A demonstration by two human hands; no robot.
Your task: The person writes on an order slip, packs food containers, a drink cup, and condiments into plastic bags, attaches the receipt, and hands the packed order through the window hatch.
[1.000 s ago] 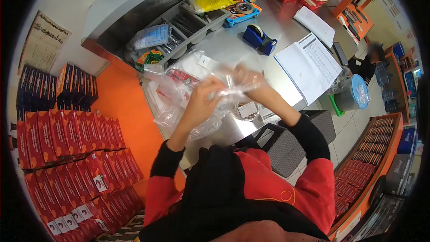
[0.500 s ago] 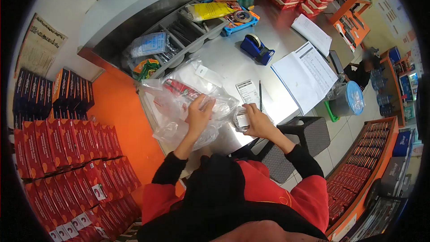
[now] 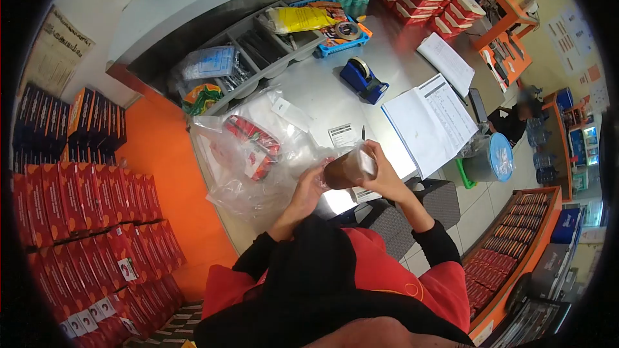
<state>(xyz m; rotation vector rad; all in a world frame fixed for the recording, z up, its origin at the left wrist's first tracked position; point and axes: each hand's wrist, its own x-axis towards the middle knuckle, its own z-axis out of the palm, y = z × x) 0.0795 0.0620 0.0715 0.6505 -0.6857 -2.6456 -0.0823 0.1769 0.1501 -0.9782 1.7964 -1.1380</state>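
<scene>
A lidded plastic cup (image 3: 342, 171) with brown contents is tipped onto its side just above the metal counter, its pale lid end toward the right. My right hand (image 3: 384, 177) grips it around the lid end. At the base end, the fingers of my left hand (image 3: 308, 188) close on the cup, partly hidden by it. Left of my hands, a crumpled clear plastic bag (image 3: 225, 183) lies with a red packet (image 3: 261, 145) in or under it. A printed paper slip (image 3: 342, 134) lies behind the cup, with a dark pen (image 3: 363, 133) beside it.
A blue tape dispenser (image 3: 364, 80), an open notebook (image 3: 422, 122) and a grey divided tray (image 3: 261, 58) with bags sit on the counter (image 3: 322, 90). Red boxes (image 3: 90, 200) are stacked at left. Dark stools (image 3: 432, 212) stand at right; a person (image 3: 512, 119) is farther back.
The cup has been lifted from the counter and tipped sideways. My left hand has moved from the plastic bag to the cup's base, uncovering the red packet.
</scene>
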